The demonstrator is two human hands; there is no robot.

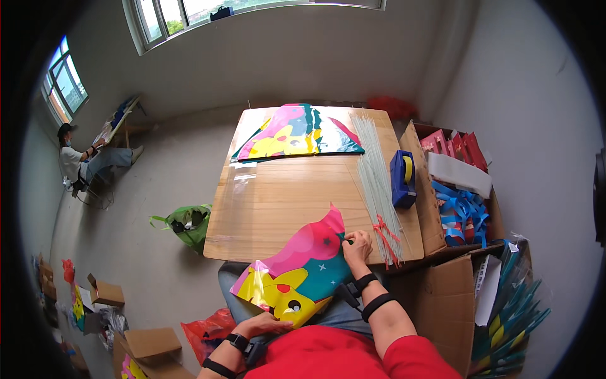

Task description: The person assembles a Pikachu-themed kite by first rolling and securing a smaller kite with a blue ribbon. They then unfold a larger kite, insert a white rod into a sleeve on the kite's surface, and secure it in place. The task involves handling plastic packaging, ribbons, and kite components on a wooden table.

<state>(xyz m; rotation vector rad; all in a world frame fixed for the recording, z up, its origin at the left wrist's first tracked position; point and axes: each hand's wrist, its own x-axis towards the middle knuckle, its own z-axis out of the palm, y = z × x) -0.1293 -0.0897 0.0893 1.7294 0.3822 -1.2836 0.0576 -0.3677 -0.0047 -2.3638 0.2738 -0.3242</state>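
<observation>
In the head view, the right hand [357, 247] has its fingers bent in narrow, pinching the right edge of a printed sheet [309, 256]. The left hand [264, 323] touches the sheet's lower edge, beside the yellow cartoon face; its fingers are partly hidden, so I cannot tell how tightly they close. The glossy pink, teal and yellow sheet stretches between the two sets of fingers, over the person's lap, its pink tip pointing away beyond the right fingers and its upper part lying over the near edge of a wooden table [303, 196].

Just to the right of the right fingers is a bundle of pale thin sticks [375, 170], with a red tie [384, 234] around its near end. Farther off, beyond that bundle, stands a blue tape dispenser [403, 180]. Well ahead of both hands, at the table's far side, lies a pile of similar printed sheets [284, 136].

To the right of the right fingers, past the table, a cardboard box [428, 218] holds red packets [467, 150], a white block [459, 175] and blue ribbons [464, 208]. Left of the left fingers is a red plastic bag [211, 330]; farther ahead on that side, a green bag [192, 228] sits on the floor. Well apart at far left, another person [79, 158] sits.
</observation>
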